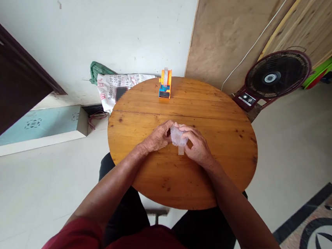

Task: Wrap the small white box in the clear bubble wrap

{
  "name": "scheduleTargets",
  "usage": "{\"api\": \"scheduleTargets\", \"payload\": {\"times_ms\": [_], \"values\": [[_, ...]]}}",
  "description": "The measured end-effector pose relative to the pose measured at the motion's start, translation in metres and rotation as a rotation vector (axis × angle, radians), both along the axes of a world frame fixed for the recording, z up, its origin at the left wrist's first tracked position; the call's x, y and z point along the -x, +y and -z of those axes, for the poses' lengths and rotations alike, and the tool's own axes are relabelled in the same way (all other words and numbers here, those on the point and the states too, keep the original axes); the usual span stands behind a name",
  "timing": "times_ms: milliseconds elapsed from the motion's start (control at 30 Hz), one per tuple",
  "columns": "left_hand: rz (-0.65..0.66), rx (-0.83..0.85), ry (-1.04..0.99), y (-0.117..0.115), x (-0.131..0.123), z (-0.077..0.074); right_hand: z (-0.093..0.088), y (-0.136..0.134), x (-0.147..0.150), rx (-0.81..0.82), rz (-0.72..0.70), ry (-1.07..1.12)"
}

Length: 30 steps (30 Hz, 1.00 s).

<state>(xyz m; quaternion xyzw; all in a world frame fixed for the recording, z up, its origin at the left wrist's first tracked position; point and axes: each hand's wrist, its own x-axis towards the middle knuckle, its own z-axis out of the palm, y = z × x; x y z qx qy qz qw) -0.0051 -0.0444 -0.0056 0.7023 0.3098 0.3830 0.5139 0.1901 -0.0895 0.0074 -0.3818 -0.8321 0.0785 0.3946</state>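
Between my two hands, above the middle of the round wooden table (pixel 165 179), is a small whitish, translucent bundle (pixel 179 136) that looks wrapped in plastic. A strip of clear tape (pixel 180 150) sticks out below it, toward me. My left hand (pixel 159 137) grips the bundle's left side with thumb and fingers closed. On the right side, my right hand (pixel 197 145) curls its fingers over the top and edge of it. What the wrapping contains cannot be made out.
An orange and blue tape dispenser (pixel 165 87) stands near the table's far edge. Behind the table, a printed white sack (pixel 107 91) leans at the wall. A dark fan (pixel 277 76) is at the right, and a pale blue box (pixel 36 123) lies on the floor at left.
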Motion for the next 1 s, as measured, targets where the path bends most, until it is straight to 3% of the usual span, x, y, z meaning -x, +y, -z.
{"api": "scheduleTargets", "payload": {"times_ms": [133,333,467,667,800,1000], "values": [[-0.017,0.066,-0.104,0.0,0.002,-0.005,0.0,0.001,-0.002,0.062,0.019,0.073],[-0.106,0.199,-0.046,-0.001,0.006,-0.017,-0.004,-0.002,-0.001,0.265,0.077,0.115],[-0.055,0.297,-0.001,-0.004,0.006,-0.023,-0.005,-0.001,0.001,0.447,0.127,0.271],[-0.011,0.253,-0.002,-0.007,0.008,-0.027,-0.005,0.003,-0.003,0.749,-0.013,0.622],[0.089,0.312,-0.071,-0.007,0.005,-0.027,-0.008,0.004,-0.003,0.819,-0.013,0.745],[0.238,0.498,-0.245,-0.007,-0.003,-0.024,-0.008,0.006,-0.002,0.824,0.023,0.711]]}}
